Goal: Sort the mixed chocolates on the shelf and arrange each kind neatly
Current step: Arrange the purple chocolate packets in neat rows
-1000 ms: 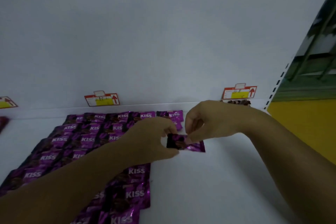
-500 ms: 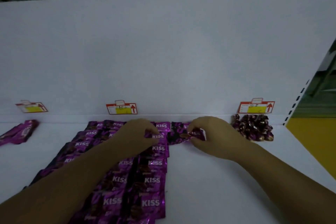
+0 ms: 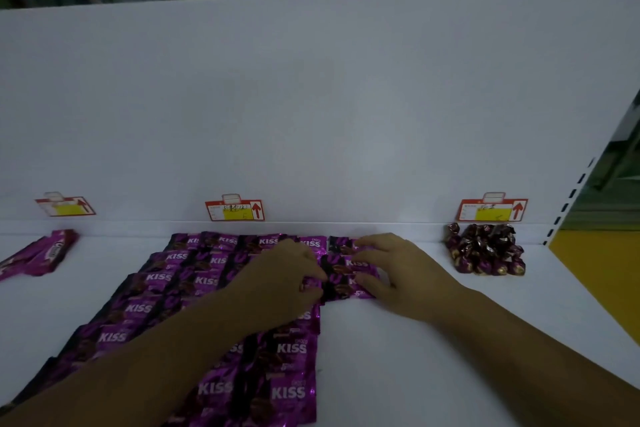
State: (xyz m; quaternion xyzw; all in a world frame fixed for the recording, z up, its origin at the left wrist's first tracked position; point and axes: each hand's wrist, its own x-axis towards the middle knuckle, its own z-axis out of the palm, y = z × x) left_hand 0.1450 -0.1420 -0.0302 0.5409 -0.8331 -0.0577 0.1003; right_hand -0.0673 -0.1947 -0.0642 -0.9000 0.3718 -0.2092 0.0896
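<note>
Pressing down with spread, nearly straight right fingers (image 3: 377,241) on the short column of KISS packets (image 3: 341,269) at the shelf (image 3: 398,357) back. Meeting its left edge with curled left fingers (image 3: 310,281); cannot tell whether pinching. Left hand (image 3: 280,281) and right hand (image 3: 401,274) palm-down, left forearm lying across the laid KISS rows (image 3: 166,288).

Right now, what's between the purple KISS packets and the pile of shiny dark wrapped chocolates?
Just bare white shelf, in the head view; the right hand covers a little.
</note>
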